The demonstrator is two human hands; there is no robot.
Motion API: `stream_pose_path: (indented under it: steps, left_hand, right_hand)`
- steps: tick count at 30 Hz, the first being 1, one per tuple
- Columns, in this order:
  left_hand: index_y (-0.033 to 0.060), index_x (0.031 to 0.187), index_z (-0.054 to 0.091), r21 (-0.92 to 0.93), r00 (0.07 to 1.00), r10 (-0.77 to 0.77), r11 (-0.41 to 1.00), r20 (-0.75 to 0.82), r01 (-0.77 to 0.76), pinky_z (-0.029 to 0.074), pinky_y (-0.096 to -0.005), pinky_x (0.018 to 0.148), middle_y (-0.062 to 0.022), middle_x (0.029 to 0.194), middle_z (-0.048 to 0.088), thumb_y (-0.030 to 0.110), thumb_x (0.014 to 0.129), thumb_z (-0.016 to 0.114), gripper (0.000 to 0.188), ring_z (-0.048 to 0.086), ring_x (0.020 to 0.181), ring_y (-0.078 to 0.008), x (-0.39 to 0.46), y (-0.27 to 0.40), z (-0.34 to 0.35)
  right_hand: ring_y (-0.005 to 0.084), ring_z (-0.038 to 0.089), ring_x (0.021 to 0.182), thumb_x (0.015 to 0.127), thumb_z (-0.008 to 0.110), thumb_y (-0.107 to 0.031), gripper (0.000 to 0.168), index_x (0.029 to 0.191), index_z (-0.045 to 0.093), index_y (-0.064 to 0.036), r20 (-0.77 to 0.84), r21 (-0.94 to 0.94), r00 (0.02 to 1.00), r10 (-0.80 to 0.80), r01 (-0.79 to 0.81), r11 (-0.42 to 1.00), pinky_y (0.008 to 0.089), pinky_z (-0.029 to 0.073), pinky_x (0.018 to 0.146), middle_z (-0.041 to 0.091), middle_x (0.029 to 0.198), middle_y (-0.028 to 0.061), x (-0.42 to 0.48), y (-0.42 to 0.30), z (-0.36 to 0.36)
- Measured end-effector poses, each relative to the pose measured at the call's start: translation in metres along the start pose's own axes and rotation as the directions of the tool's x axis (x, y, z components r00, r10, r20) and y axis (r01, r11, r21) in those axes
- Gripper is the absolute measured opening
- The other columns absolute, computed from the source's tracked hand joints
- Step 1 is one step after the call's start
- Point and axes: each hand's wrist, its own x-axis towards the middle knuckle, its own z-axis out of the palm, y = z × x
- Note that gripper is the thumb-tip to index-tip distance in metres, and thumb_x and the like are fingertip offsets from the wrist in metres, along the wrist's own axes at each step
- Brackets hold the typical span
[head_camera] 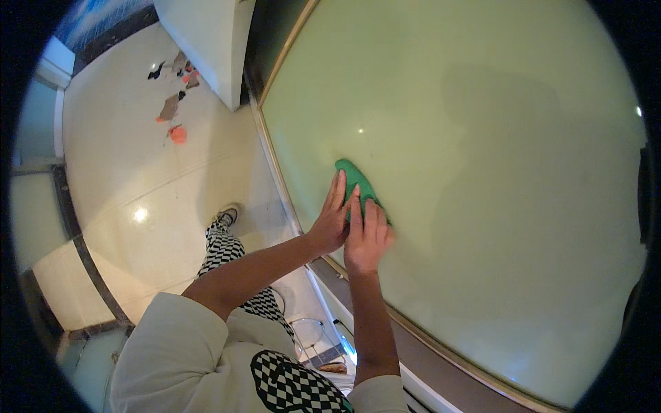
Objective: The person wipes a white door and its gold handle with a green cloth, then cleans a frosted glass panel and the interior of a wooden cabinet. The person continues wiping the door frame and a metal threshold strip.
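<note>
A green cloth (356, 178) lies folded on a large, smooth, pale green tabletop (465, 206) with a gold-coloured edge strip. My left hand (333, 217) rests on the cloth's left part, fingers laid out over it. Right beside it, my right hand (367, 232) presses on the cloth's lower right part, its fingers bent and slightly blurred. The two hands touch or nearly touch. Part of the cloth is hidden under my fingers.
A white panel (206, 41) stands at the upper left. On the pale floor (129, 155) lie scattered brown, black and orange scraps (169, 107). A metal wire rack (315, 335) is below the table edge. Dark objects (644, 196) sit at the far right rim.
</note>
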Motion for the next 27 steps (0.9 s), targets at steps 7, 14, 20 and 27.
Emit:
stream_pose_path:
  steps: [7,14,20,27]
  left_hand:
    - [0.0106,0.122,0.038,0.145,0.948,0.317,0.937,0.018,-0.317,0.020,-0.0506,0.097,-0.0300,0.133,0.009,0.000,0.068,0.055,0.058,0.008,0.122,-0.0490,0.060,0.066,-0.033]
    - [-0.0029,0.122,0.034,0.126,0.923,0.265,0.943,0.277,-0.308,0.016,-0.0519,0.097,-0.0360,0.130,0.007,0.009,0.079,0.046,0.047,0.010,0.120,-0.0524,-0.029,0.007,-0.019]
    - [-0.0003,0.129,0.023,-0.101,0.860,0.205,0.979,0.468,-0.178,0.020,-0.0430,0.098,-0.0282,0.133,0.010,0.014,0.082,0.044,0.053,0.015,0.124,-0.0396,-0.052,0.017,-0.022]
    - [0.0104,0.126,0.023,-0.454,0.733,-0.113,0.720,0.671,0.526,0.032,-0.0327,0.091,-0.0068,0.120,0.037,0.019,0.083,0.046,0.050,0.039,0.107,-0.0180,-0.018,0.098,-0.039]
  right_hand:
    - [0.0209,0.052,0.089,0.077,0.048,-0.018,0.031,0.107,0.054,-0.011,-0.331,-0.045,0.937,0.112,-0.135,0.990,0.0329,0.034,0.069,0.055,0.103,0.0064,0.020,0.012,-0.046]
    - [0.0217,0.048,0.092,0.070,0.050,-0.017,0.035,0.103,0.054,-0.010,-0.022,0.008,0.996,0.081,-0.080,0.997,0.0344,0.037,0.069,0.051,0.104,0.0081,-0.075,-0.002,-0.003]
    - [0.0236,0.046,0.092,0.067,0.052,-0.012,0.030,0.097,0.056,-0.011,-0.128,0.286,0.921,0.367,-0.321,0.903,0.0369,0.036,0.073,0.049,0.102,0.0076,-0.088,-0.017,-0.026]
    - [0.0258,0.046,0.095,0.052,0.063,-0.003,0.042,0.092,0.056,-0.012,-0.245,0.616,0.714,0.655,-0.407,0.674,0.0457,0.029,0.088,0.048,0.098,0.0064,-0.108,-0.015,-0.094]
